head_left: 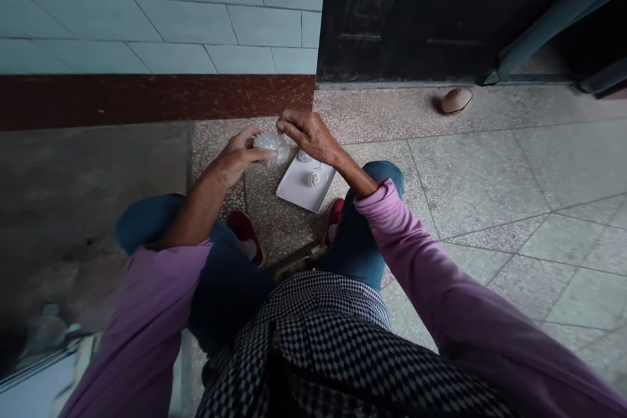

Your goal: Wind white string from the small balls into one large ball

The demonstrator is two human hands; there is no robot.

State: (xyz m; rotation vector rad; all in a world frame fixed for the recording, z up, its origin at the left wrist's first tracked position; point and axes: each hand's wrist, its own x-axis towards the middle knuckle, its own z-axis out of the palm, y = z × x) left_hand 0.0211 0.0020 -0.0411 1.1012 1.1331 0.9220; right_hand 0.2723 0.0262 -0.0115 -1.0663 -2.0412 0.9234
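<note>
My left hand (238, 155) grips a translucent, ridged round piece (272, 147) that looks like clear plastic, thumb in front and fingers behind. Close to its right side, my right hand (307, 133) has thumb and fingertips pinched together; what they hold, if anything, is too small to make out. Below the right hand a shallow white box (298, 191) lies on the floor. In it sits a small white ridged ball (313, 179), with a second whitish piece (304, 155) partly hidden under my right hand. A thin line runs near the ball.
My knees and red shoes (245, 235) flank the white box. A tiled wall (196, 19) and a dark door (392, 19) stand ahead. A tan rounded object (456, 101) lies by the door on the speckled floor (480, 170). Blurred items sit at lower left.
</note>
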